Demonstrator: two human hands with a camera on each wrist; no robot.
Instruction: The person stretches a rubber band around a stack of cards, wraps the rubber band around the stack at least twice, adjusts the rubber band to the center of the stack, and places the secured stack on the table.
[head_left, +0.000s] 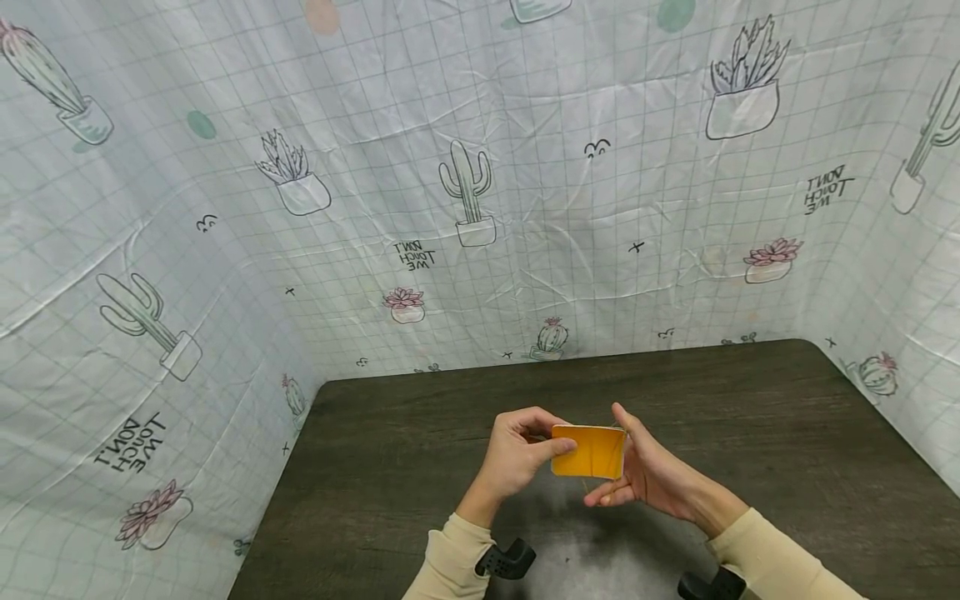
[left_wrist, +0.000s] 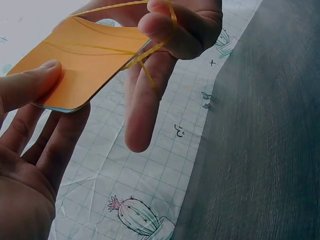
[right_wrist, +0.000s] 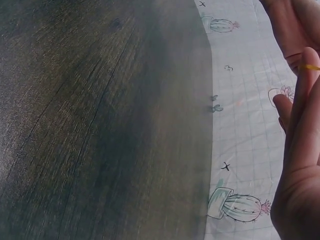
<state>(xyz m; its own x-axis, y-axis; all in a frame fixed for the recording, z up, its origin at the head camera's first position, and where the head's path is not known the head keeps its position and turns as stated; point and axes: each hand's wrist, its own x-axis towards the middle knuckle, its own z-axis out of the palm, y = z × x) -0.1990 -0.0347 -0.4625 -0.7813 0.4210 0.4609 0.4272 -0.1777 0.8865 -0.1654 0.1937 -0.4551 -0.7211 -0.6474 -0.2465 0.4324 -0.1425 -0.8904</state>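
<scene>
My left hand (head_left: 512, 460) holds an orange card (head_left: 588, 454) with rounded corners, thumb flat on its face and fingers behind it. Whether it is one card or a thin stack I cannot tell. A thin yellow rubber band (left_wrist: 105, 48) runs across the card's face. At the card's right end, my right hand (head_left: 663, 479) has the band hooked on its fingers, some bent and one pointing out straight in the left wrist view. A bit of the band (right_wrist: 311, 67) shows over a fingertip in the right wrist view; the card is out of sight there.
Both hands are above a dark wood-grain table (head_left: 397, 475). A pale cloth (head_left: 555, 208) with a grid and cactus prints hangs behind the table and at its sides. Black wrist-worn devices (head_left: 506, 559) sit on both forearms over cream sleeves.
</scene>
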